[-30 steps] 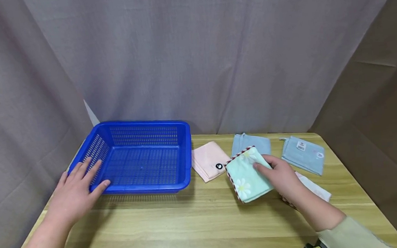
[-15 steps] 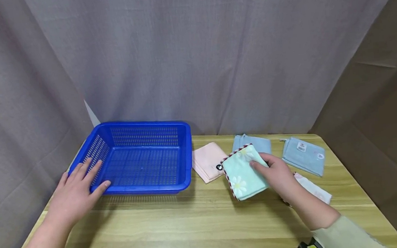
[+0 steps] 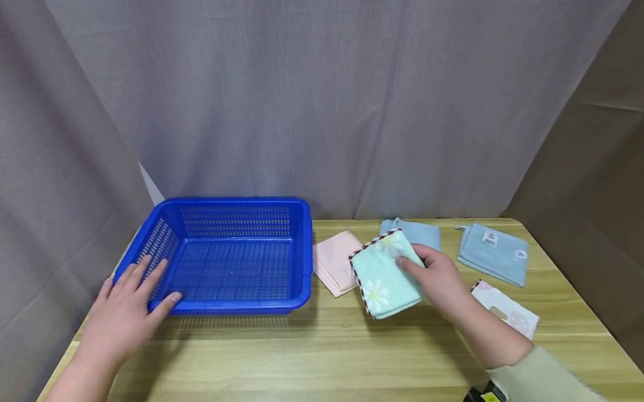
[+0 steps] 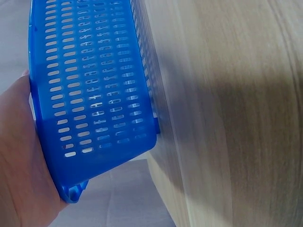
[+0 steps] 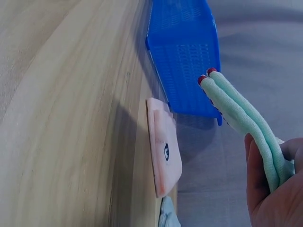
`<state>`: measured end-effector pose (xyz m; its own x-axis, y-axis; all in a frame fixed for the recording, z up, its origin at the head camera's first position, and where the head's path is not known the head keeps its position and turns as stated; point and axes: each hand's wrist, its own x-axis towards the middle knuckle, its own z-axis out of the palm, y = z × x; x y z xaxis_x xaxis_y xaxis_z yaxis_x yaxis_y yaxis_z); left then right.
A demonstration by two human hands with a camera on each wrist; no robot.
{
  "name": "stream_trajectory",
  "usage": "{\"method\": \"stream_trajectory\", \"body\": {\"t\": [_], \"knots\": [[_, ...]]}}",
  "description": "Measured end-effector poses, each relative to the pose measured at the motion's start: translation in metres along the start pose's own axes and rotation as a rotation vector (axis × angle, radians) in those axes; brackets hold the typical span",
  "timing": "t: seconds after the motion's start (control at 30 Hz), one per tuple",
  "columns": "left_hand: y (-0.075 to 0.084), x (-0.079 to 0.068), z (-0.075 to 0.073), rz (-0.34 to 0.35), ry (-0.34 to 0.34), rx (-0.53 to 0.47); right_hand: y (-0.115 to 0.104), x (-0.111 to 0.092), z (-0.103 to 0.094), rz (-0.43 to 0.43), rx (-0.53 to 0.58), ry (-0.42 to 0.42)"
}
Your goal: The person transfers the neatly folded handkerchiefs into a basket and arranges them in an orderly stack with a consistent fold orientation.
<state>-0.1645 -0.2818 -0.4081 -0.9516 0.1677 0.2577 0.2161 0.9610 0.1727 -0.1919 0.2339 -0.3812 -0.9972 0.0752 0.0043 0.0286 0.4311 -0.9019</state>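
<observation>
My right hand (image 3: pixel 440 283) pinches a folded mint-green hand towel (image 3: pixel 385 280) with white daisies and a red-and-white striped edge. Its thumb lies on top, and the right wrist view shows the towel's folded layers (image 5: pixel 255 124) raised off the table. Spread across the near left corner of a blue plastic basket (image 3: pixel 234 308), my left hand (image 3: pixel 121 322) rests on the rim with fingers fairly straight. Bare mesh shows inside the basket. Below and behind the held towel lies a folded pink towel (image 3: pixel 334 258), partly covered from the head view.
A light blue folded towel (image 3: pixel 421 233) lies at the back, partly hidden. Another blue towel (image 3: pixel 490 256) with a label sits to its right. Nearer my right forearm is a white patterned towel (image 3: pixel 507 312). Grey curtains (image 3: pixel 302 100) stand behind the wooden table (image 3: pixel 291 376).
My right hand has carried the mint-green towel a little left and away from me, towards the basket. More of the white patterned towel shows. My left hand stays on the basket.
</observation>
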Motion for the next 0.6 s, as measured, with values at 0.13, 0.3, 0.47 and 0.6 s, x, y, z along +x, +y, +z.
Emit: {"method": "stream_trajectory", "body": {"t": [0.13, 0.3, 0.47, 0.6], "knots": [[0.0, 0.001, 0.0, -0.005, -0.006, 0.003, -0.004, -0.001, 0.003, 0.002, 0.014, 0.002], [0.0, 0.002, 0.001, -0.008, -0.008, 0.006, -0.007, 0.001, 0.005, -0.012, 0.015, 0.014], [-0.001, 0.002, 0.001, -0.008, -0.005, 0.007, -0.008, 0.004, 0.009, -0.031, 0.042, 0.029], [0.0, 0.001, 0.001, -0.006, -0.001, 0.004, -0.01, 0.006, 0.012, -0.035, 0.074, 0.034]]}}
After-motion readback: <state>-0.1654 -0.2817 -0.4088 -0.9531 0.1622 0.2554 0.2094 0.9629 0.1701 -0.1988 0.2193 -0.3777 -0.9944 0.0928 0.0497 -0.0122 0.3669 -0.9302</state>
